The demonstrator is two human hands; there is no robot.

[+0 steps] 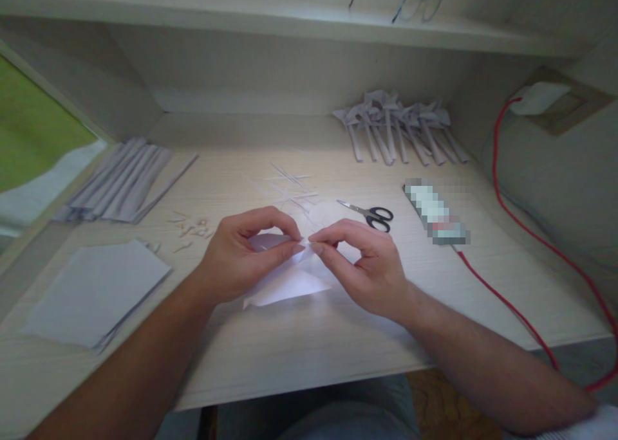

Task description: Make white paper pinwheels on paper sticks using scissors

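Observation:
My left hand (251, 250) and my right hand (364, 260) meet over the middle of the desk, each with thumb and forefinger pinched. Between them is a white paper sheet (284, 285), bent and partly folded, its lower corner hanging toward me. Both pinches sit close together at the paper's upper middle; whatever small thing may be under the fingertips is hidden. Just beyond lie several thin white paper strips or sticks (290, 183). Black-handled scissors (369, 215) rest beyond my right hand, and small tan bits (190, 231) are scattered left of my left hand.
Paper squares (101, 292) are stacked at the left, below rolled paper sticks (120, 183). Finished-looking paper pinwheels (391, 125) lie at the back right. A phone (437, 211) on a red cable (506, 327) lies to the right. A shelf (270, 22) overhangs the desk.

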